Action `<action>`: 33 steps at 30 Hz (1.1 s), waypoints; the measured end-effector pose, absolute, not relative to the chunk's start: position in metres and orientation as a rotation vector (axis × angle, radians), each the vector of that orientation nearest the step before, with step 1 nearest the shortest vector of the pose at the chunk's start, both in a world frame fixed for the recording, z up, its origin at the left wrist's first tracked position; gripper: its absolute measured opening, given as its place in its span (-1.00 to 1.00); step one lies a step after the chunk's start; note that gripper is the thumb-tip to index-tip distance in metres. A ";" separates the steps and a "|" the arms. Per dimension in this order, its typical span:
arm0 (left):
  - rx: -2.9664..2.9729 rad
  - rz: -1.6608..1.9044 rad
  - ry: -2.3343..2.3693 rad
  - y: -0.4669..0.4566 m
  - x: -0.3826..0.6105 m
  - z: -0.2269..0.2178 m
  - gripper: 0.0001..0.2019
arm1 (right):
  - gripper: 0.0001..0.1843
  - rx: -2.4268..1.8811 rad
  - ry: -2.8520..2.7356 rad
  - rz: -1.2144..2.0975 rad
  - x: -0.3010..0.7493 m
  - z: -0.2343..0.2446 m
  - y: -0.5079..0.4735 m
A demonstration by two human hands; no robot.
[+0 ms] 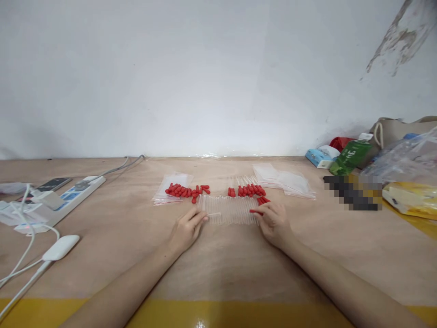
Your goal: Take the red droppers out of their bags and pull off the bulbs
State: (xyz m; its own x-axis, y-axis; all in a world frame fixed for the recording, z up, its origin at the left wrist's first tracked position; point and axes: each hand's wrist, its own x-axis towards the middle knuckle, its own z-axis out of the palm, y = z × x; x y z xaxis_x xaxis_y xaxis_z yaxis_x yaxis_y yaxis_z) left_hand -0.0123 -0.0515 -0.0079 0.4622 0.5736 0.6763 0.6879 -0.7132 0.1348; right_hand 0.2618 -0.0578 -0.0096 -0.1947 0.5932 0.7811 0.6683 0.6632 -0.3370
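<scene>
A row of several clear glass tubes (229, 210) lies side by side on the wooden table (218, 264). My left hand (187, 229) rests at the row's left end and pinches one clear tube (213, 214) between its fingertips. My right hand (273, 221) sits at the row's right end, fingers closed on a small red rubber cap (255, 211). Beyond the tubes lie two loose heaps of red caps, one at the left (186, 191) and one at the right (251, 191).
Clear zip bags lie at the back left (172, 184) and back right (285, 181). A power strip (64, 200) with chargers, cables and a phone (53, 184) sits at the left. A green bottle (350, 157), a tissue pack (319, 158) and bags crowd the right.
</scene>
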 end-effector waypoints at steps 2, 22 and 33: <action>-2.509 -1.165 -1.181 -0.045 -0.016 -0.010 -0.73 | -0.82 -1.014 -1.741 0.010 0.271 -0.010 -0.048; -2.471 -1.109 -1.075 -0.028 -0.008 -0.012 -0.83 | -0.75 -1.280 -1.593 0.230 0.315 -0.017 -0.014; -2.515 -1.117 -1.134 -0.034 -0.009 -0.003 -0.76 | -0.77 -1.313 -1.795 -0.069 0.313 -0.026 -0.007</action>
